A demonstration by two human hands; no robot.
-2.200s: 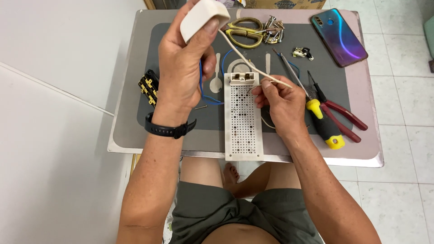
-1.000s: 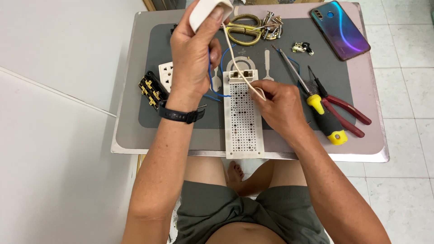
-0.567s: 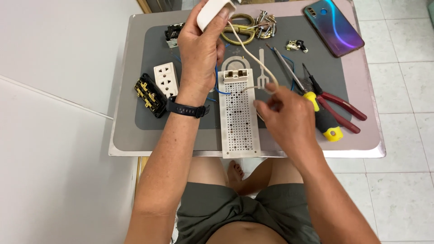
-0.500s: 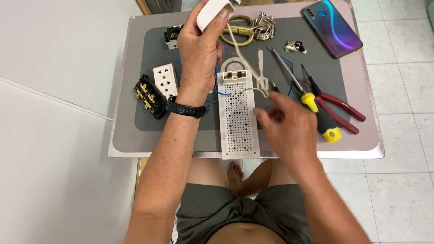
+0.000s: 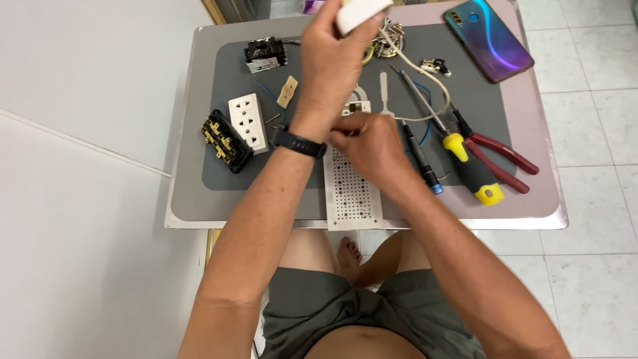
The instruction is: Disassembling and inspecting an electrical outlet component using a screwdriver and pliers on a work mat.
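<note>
**A:** What are the two hands doing?

**B:** The left hand [image 5: 335, 63] is raised and closed around a white plastic block [image 5: 359, 9] at the top edge of the view. A cream cord [image 5: 425, 74] runs from that block, curving down to the right. The right hand [image 5: 372, 143] sits just below the left wrist, fingers curled in and pinched together over the top end of a long white perforated plate [image 5: 351, 189]. What the fingertips pinch is hidden, so I cannot tell.

**A:** Where is the plate?

**B:** It lies flat on a grey mat [image 5: 226, 86] under the right hand, reaching back toward the person.

**A:** Which step does this look like?

**B:** I judge it a wiring step: the right hand seems to be working at the small fitting at the plate's top end while the left keeps the corded block lifted clear.

**A:** What does the next move call for?

**B:** Probably a tool. Just right of the right hand lie a dark-handled screwdriver [image 5: 417, 154], a yellow-and-black screwdriver [image 5: 468, 166] and red-handled pliers [image 5: 498, 156]. To the left of the left forearm are a white socket face [image 5: 247, 123] and a black and brass socket insert [image 5: 226, 141].
</note>
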